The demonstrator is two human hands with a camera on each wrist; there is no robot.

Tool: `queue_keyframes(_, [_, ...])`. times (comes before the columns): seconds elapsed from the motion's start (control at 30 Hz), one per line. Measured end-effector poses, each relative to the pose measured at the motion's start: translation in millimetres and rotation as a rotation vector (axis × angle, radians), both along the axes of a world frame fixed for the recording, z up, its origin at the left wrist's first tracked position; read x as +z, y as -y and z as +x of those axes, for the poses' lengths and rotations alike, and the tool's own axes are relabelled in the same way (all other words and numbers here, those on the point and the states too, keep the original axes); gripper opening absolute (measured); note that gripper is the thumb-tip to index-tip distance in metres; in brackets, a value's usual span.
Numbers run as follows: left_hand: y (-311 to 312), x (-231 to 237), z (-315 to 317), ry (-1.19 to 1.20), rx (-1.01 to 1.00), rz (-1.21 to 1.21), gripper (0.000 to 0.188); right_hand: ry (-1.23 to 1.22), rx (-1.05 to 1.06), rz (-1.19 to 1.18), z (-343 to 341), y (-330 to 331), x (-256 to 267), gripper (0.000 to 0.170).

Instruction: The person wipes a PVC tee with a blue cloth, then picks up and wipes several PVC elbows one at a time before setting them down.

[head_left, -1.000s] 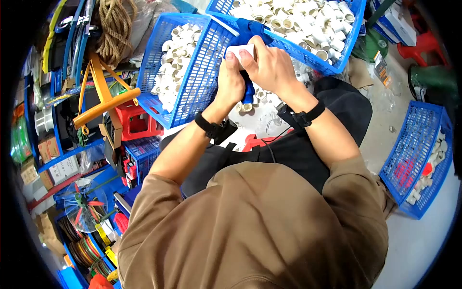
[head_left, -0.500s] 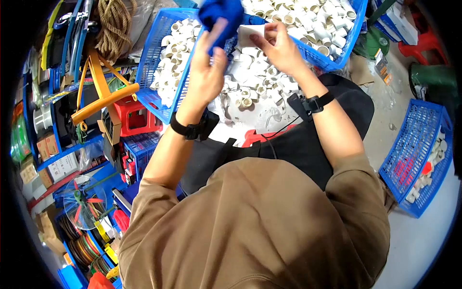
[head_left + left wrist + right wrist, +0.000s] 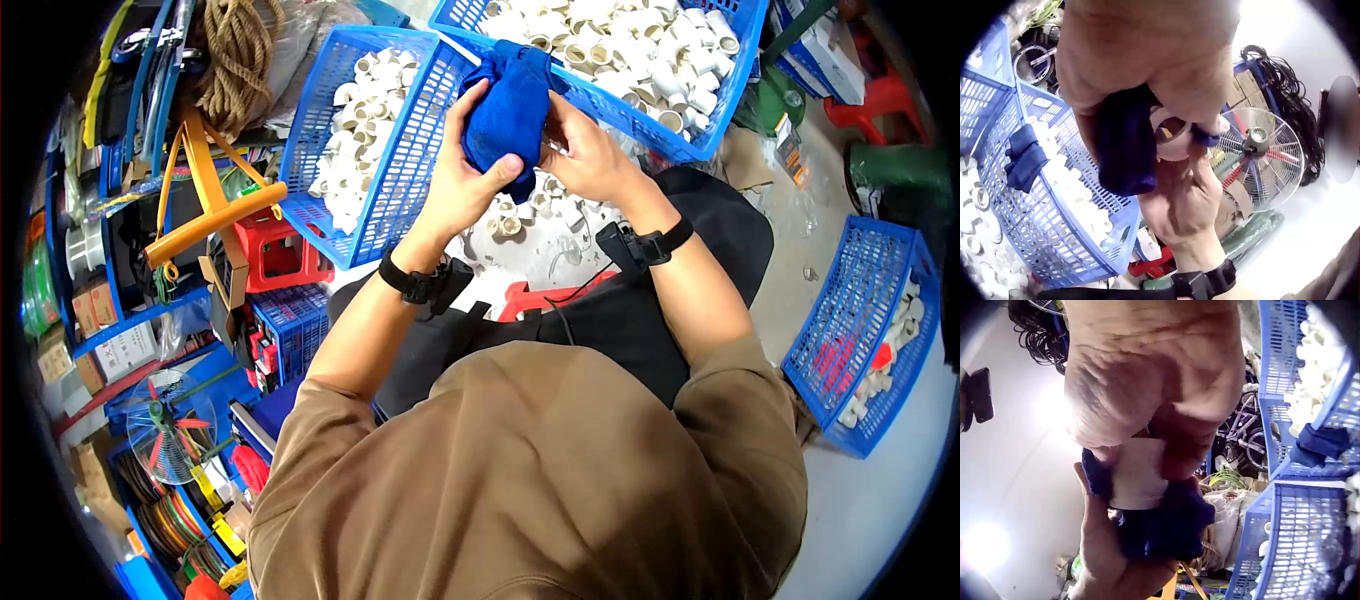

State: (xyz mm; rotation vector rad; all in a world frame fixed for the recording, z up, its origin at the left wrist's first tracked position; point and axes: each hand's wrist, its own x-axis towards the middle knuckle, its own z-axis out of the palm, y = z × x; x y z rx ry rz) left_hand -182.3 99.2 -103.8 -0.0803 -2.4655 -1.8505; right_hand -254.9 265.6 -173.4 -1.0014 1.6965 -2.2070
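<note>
A bunched blue cloth [image 3: 508, 112] is held up between both hands. The left hand [image 3: 465, 180] curls around its left side, thumb across the front. From the right, the right hand [image 3: 590, 155] grips at the cloth's edge. A white pipe fitting [image 3: 1138, 475] shows between the fingers in the right wrist view, with cloth [image 3: 1163, 528] around its lower part. In the left wrist view the round opening of the fitting [image 3: 1172, 134] faces out beside the cloth [image 3: 1125, 144]. The head view hides the fitting behind the cloth.
Blue baskets of white fittings stand at the left [image 3: 345, 240] and upper right [image 3: 690, 150]. Loose fittings [image 3: 510, 220] lie on the floor below the hands. Another basket [image 3: 850, 320] is at far right; a yellow-handled frame [image 3: 215, 220] and shelves are at left.
The left hand has brought the blue cloth back from the upper left to the fitting in the right hand. The cloth now covers the fitting in the head view.
</note>
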Motion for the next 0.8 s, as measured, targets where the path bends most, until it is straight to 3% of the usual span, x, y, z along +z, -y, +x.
queue_keyframes(0.1, [3.0,-2.0,-4.0,0.040,0.036,0.133,0.076,0.123,0.111,0.006,1.4,-3.1,7.0,0.051])
queue_keyframes(0.17, [5.1,-9.2,-10.3,0.204,0.184,0.412,0.063,0.127,0.080,-0.040,3.0,-1.8,16.1,0.051])
queue_keyframes(0.23, [1.5,-13.7,-10.3,0.354,0.206,0.637,0.050,-0.209,-0.091,0.159,-0.3,-3.9,22.8,0.049])
queue_keyframes(0.3, [-2.7,-7.6,-6.0,0.571,0.243,0.785,0.046,-0.255,-0.087,0.170,-6.1,-6.0,23.3,0.051])
queue_keyframes(0.37, [0.4,-12.3,-0.5,0.563,0.234,0.718,0.052,-0.391,-0.122,0.222,-9.0,-9.4,22.8,0.055])
queue_keyframes(0.5, [7.0,-3.0,1.0,0.625,0.135,0.738,0.048,-0.313,-0.086,0.200,-3.1,-5.5,25.4,0.061])
queue_keyframes(0.57, [-0.5,3.4,-0.5,0.636,0.362,0.700,0.041,-0.355,-0.088,0.198,-3.4,-5.2,23.6,0.062])
queue_keyframes(0.7, [9.9,4.1,0.5,0.677,0.312,0.885,0.032,-0.427,-0.052,0.222,-2.4,-3.5,25.5,0.061])
queue_keyframes(0.77, [7.1,-1.7,0.2,0.647,0.444,0.889,0.032,-0.321,-0.115,0.131,-2.8,-1.1,25.2,0.058])
queue_keyframes(0.8, [8.2,-0.7,2.9,0.660,0.396,0.912,0.032,-0.262,-0.132,0.169,-3.6,-3.0,23.1,0.059])
